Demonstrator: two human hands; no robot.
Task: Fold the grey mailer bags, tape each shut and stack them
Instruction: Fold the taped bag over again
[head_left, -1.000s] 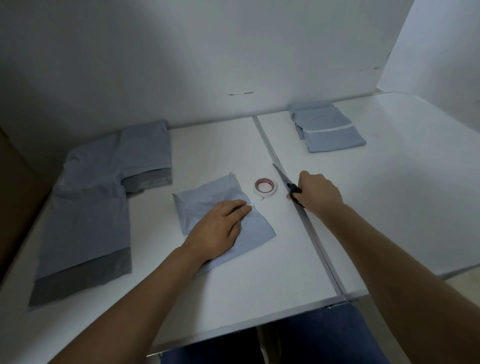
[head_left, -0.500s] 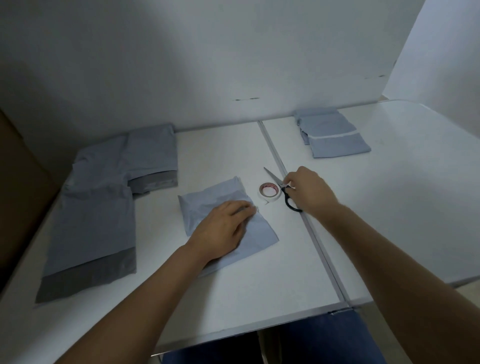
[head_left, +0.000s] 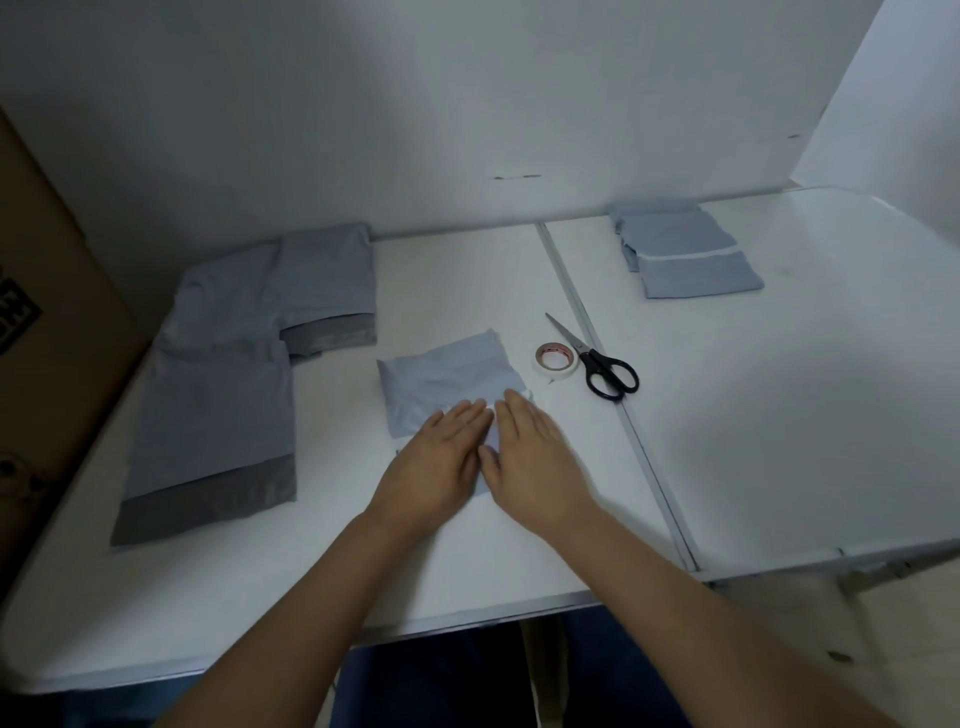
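At the middle of the white folding table (head_left: 322, 587), the folded grey mailer bag (head_left: 441, 379) lies flat under both palms, the left hand (head_left: 441, 457) and right hand (head_left: 530, 457) side by side with fingers straight, pressing and gripping nothing. It looks thin, light, soft and probably slick, likely to spring open, so its taped edge seems the best place to hold. Unfolded bags (head_left: 228, 374) wait left, the finished stack (head_left: 685, 260) lies far right, the tape roll (head_left: 555, 357) and scissors (head_left: 597, 361) just beside the bag, white panels (head_left: 467, 104) behind.
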